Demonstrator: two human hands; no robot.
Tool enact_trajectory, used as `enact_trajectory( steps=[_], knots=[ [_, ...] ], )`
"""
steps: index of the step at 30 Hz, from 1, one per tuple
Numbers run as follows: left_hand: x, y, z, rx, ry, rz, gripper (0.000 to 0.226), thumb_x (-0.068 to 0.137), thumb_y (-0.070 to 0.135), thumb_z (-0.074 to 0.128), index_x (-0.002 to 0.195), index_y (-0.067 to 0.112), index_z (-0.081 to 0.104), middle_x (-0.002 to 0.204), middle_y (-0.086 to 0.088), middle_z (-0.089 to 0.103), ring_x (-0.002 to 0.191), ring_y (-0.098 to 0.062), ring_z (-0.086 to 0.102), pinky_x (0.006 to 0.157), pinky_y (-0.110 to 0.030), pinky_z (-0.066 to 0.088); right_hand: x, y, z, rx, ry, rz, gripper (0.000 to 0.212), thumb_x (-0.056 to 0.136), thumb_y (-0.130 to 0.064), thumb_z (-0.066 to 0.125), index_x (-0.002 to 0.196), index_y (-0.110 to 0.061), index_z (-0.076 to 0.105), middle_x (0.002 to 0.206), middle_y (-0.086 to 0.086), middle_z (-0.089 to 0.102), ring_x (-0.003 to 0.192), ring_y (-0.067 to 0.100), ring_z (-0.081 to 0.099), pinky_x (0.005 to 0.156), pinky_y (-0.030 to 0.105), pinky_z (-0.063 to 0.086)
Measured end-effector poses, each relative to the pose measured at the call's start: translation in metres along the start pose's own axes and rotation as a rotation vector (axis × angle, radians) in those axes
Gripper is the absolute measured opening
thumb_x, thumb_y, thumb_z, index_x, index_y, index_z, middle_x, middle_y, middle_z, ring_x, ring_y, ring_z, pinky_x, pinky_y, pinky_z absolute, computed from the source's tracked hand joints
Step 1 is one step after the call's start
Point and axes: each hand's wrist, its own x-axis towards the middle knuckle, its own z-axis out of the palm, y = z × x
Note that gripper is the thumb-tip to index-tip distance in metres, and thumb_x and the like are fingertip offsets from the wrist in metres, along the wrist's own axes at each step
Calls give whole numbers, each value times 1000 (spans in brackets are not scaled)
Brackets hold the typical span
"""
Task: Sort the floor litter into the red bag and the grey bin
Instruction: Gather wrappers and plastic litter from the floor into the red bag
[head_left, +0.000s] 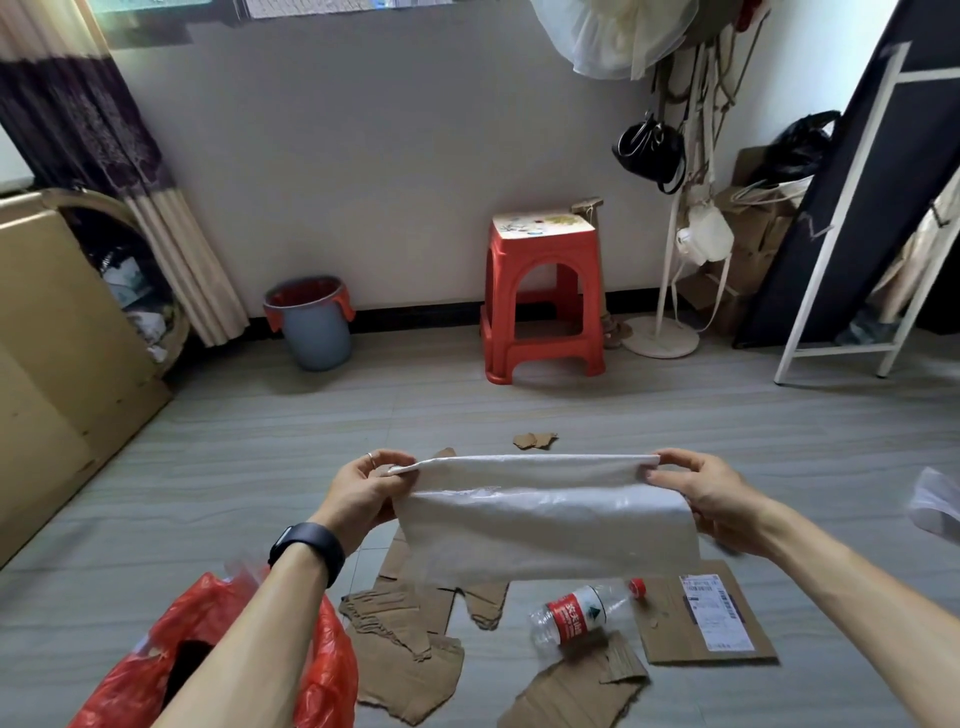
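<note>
The left hand (363, 493) and the right hand (711, 499) are each pinching an upper corner of a white woven plastic sack (545, 519), holding it stretched flat in the air above the torn cardboard; the sack is hanging down from the fingers with its top edge folded over.

Taking the red plastic stool (543, 296) by the far wall as landmark: the grey bin (314, 325) is standing on the floor to the stool's left, against the wall, lined with a red bag whose edge is folding over the rim; its contents are not visible. The red bag (218, 660) is lying open on the floor well in front of the stool and to its left, under the left forearm, its inside showing only dark.

In front of the stool, below the sack, a clear plastic water bottle (576, 618) is lying on its side with a red cap and a red label bearing white characters too blurred to read. Torn cardboard pieces (410, 654) are lying around it, and a flat cardboard sheet (706, 618) just right of the bottle is carrying a white shipping label whose print is too small to read. Small cardboard scraps (535, 440) are sitting between the stool and the sack.
</note>
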Motion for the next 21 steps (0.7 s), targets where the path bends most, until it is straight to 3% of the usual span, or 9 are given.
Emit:
enact_trajectory(
  steps=[5, 9, 12, 15, 18, 21],
  knots=[
    [-2, -1, -5, 55, -85, -102, 12, 91, 8, 59, 94, 18, 65, 89, -8, 64, 67, -22, 58, 57, -27, 52, 3, -3, -2, 148, 4, -1, 26, 96, -1, 49, 111, -1, 71, 95, 18, 73, 75, 27, 65, 56, 30, 55],
    [-4, 1, -7, 28, -137, -128, 29, 83, 27, 69, 108, 12, 72, 100, -9, 71, 68, -23, 55, 67, -31, 49, -1, -3, -1, 154, -34, 15, 22, 97, -14, 56, 109, -1, 69, 96, 15, 74, 75, 18, 72, 63, 32, 58],
    [-4, 0, -3, 102, -77, -90, 25, 84, 7, 71, 108, 9, 66, 97, -8, 67, 56, -16, 49, 54, -23, 52, 4, 2, -3, 95, -18, 4, 35, 85, -9, 72, 119, -4, 64, 118, 24, 67, 95, 32, 70, 71, 40, 61],
    [-2, 1, -1, 50, -23, -44, 37, 81, -6, 71, 109, 15, 61, 101, -9, 68, 64, -20, 57, 54, -25, 54, 8, 4, -2, 104, -6, 38, 48, 83, 1, 72, 127, -6, 56, 120, 20, 66, 99, 35, 70, 82, 48, 60],
    [-1, 2, -1, 26, -4, -16, 28, 84, -9, 65, 102, 12, 62, 97, -11, 67, 71, -21, 63, 60, -28, 57, 5, 1, -1, 128, -38, 54, 33, 89, 7, 61, 121, -2, 63, 108, 21, 70, 78, 29, 73, 63, 38, 62],
    [-2, 1, -1, 13, -8, -33, 18, 89, -6, 60, 90, 11, 63, 87, -11, 64, 59, -18, 63, 51, -24, 54, 1, -2, 0, 111, -17, 43, 23, 96, 1, 56, 114, -6, 67, 104, 24, 67, 63, 24, 70, 48, 30, 56]
  ],
)
